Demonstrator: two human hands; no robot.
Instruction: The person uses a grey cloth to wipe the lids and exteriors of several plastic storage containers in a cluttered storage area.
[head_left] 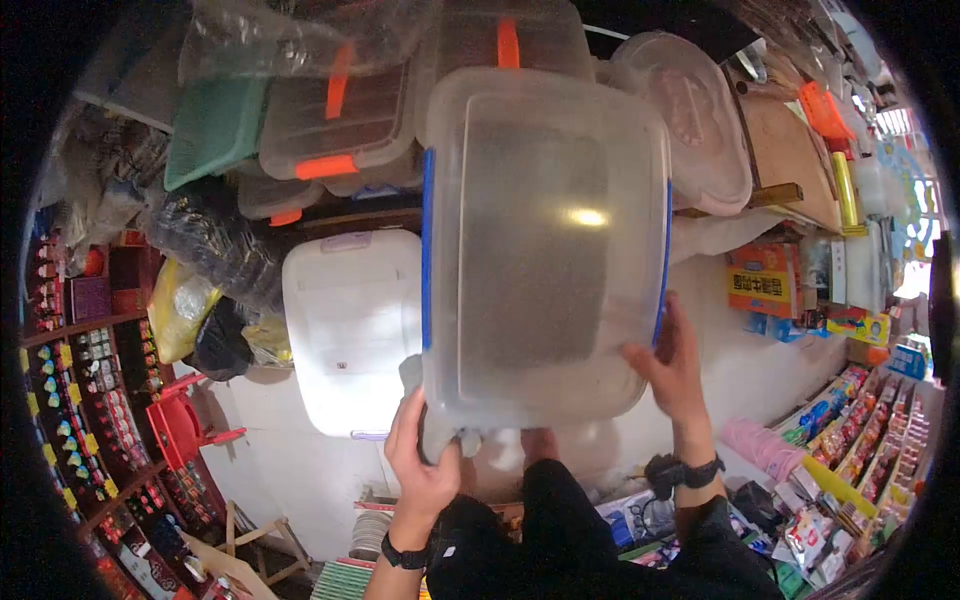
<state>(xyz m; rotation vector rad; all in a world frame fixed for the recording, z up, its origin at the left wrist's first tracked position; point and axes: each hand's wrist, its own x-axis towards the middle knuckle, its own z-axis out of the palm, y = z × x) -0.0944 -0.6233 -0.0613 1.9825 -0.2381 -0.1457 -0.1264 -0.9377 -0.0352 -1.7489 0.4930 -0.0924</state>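
A large translucent plastic box with blue side latches is held up in front of me. My left hand grips its lower left corner, thumb apart from the fingers, which are partly behind the box. On the right side, near the lower end of the blue latch, my right hand holds the box, with the thumb on its face. A white box lid with pale purple latches is just left of the held box, partly covered by it.
Clear boxes with orange latches and a green bin are stacked above. A red chair and goods shelves stand at left. Packaged goods fill the lower right. A wooden stool is at lower left.
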